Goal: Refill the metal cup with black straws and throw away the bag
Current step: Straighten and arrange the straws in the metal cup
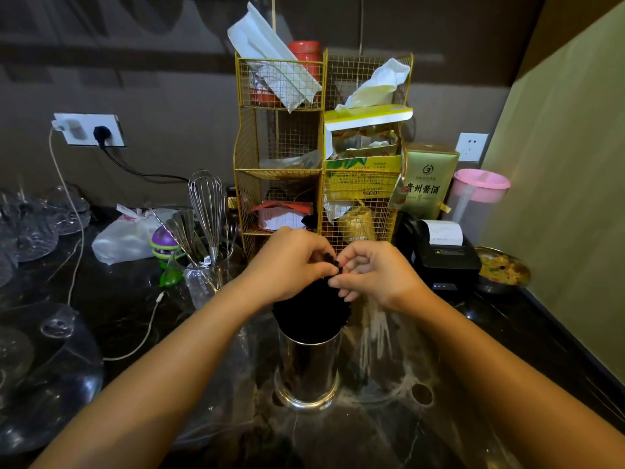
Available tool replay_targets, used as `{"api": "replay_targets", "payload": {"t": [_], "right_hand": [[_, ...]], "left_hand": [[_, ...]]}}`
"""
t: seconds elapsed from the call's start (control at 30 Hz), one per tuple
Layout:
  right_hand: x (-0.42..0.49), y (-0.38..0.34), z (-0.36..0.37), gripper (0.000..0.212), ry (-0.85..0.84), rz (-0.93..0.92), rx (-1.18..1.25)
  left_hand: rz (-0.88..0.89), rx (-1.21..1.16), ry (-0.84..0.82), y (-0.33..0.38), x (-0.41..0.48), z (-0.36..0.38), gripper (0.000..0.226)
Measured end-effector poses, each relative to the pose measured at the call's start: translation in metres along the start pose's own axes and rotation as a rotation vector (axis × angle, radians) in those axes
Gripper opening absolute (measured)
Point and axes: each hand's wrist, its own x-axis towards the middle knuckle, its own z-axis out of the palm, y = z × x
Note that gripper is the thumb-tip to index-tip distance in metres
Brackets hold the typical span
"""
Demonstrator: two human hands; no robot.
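A shiny metal cup (307, 370) stands upright on the dark counter, at the middle of the view. A thick bundle of black straws (311, 313) fills it and sticks out above its rim. My left hand (291, 262) and my right hand (370, 277) meet over the bundle, and the fingers of both pinch the tops of the straws. Clear plastic film, apparently the bag (375, 336), hangs crumpled below my right hand, just right of the cup. I cannot tell whether either hand also holds the film.
Behind the cup stands a gold wire rack (280, 170) stuffed with packets and tissues. To the left are a glass with a whisk (207, 204) and spoons, a white cable, and glassware. A receipt printer (439, 255) and a food bowl (504, 270) sit at the right.
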Motion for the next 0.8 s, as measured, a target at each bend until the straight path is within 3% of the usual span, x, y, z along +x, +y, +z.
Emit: {"api": "replay_targets", "payload": {"t": [0.3, 0.5, 0.63, 0.7, 0.8], "right_hand": [[0.010, -0.022, -0.014, 0.004, -0.033, -0.018, -0.002], [0.011, -0.041, -0.029, 0.009, -0.013, -0.055, -0.111], [0.008, -0.054, -0.045, 0.008, 0.061, -0.101, -0.104], [0.006, -0.060, -0.054, 0.005, 0.104, -0.130, -0.057], [0.002, -0.069, -0.064, 0.009, 0.210, -0.210, 0.067]], "left_hand": [[0.049, 0.018, 0.029, 0.014, 0.024, -0.023, 0.016], [0.064, -0.105, 0.120, 0.016, 0.033, -0.029, 0.020], [0.057, -0.302, 0.232, 0.018, 0.023, -0.032, 0.011], [0.042, -0.568, 0.266, 0.026, 0.007, -0.035, 0.008], [0.014, -0.803, 0.027, 0.040, -0.021, -0.032, 0.018]]}}
